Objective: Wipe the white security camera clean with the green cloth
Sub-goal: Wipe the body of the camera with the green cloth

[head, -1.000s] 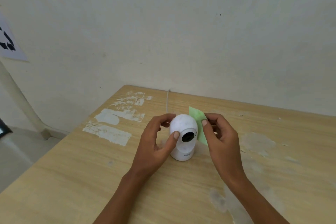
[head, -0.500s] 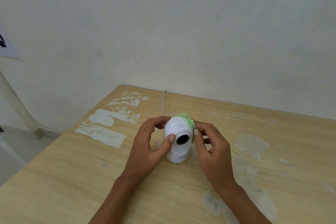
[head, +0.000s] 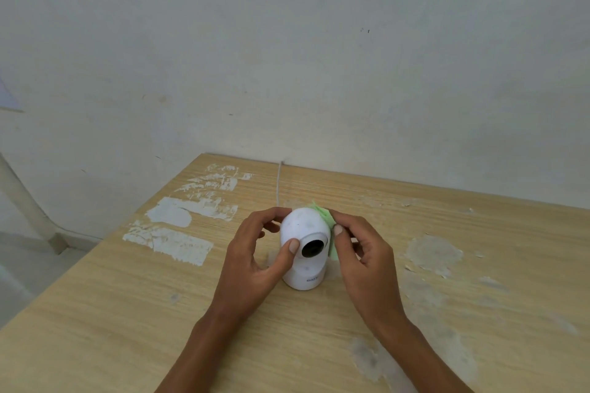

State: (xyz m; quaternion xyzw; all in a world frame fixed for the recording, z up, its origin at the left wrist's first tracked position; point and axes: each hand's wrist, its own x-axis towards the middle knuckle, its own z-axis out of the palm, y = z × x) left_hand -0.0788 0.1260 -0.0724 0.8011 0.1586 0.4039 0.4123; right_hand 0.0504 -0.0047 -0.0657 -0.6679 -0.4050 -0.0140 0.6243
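**Camera held, cloth on its right side**

The left hand point(head: 255, 252) curls around the white security camera point(head: 303, 249), thumb beside the lens. The camera stands upright on the wooden table point(head: 127, 313). The right hand point(head: 360, 252) has its fingers point(head: 337, 230) closed on the green cloth point(head: 327, 220), pressing it to the camera's dome.

Green cloth point(head: 326, 219) apparently against camera point(head: 303, 252) dome

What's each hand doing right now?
Left hand: closed around the white dome-shaped security camera, steadying it.
Right hand: closed on the small green cloth, pressing it to the camera's side.
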